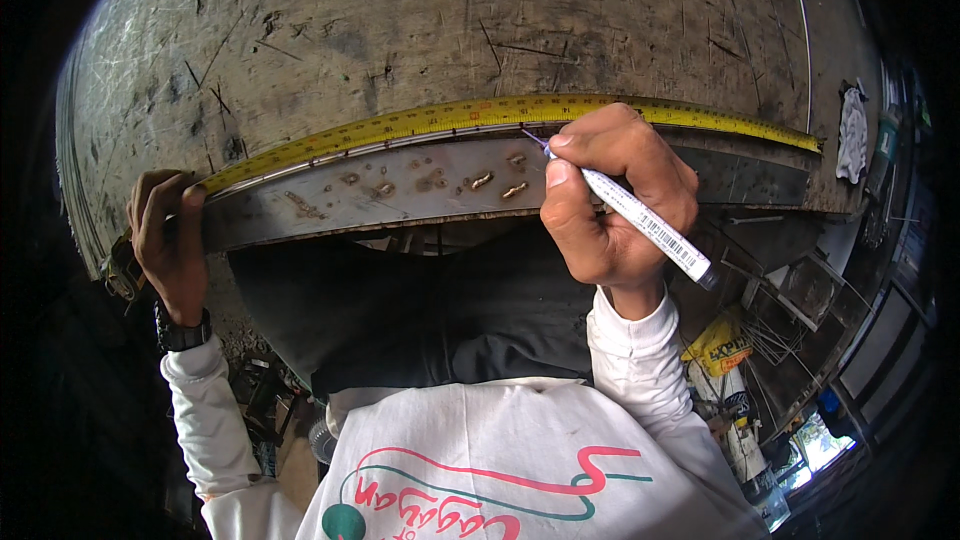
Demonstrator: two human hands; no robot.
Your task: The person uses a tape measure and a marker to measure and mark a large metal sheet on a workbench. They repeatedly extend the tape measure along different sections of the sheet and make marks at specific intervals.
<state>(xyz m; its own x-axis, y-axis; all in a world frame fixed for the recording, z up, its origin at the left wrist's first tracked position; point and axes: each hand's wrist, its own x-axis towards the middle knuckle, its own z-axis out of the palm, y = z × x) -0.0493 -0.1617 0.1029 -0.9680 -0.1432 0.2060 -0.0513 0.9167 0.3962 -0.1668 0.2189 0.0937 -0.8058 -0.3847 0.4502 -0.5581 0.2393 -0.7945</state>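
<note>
Fingers of the right hand pinch a white marker pen above the thin silvery rod near the wooden tabletop's front edge, leftward dark marks seemingly done, rightward perhaps remaining, while the left hand pinches a yellow measuring tape.

marker smooth plastic; measuring tape glossy; flat bar dull metal, rough brown spots; tabletop scuffed, matt, wood-like.
</note>
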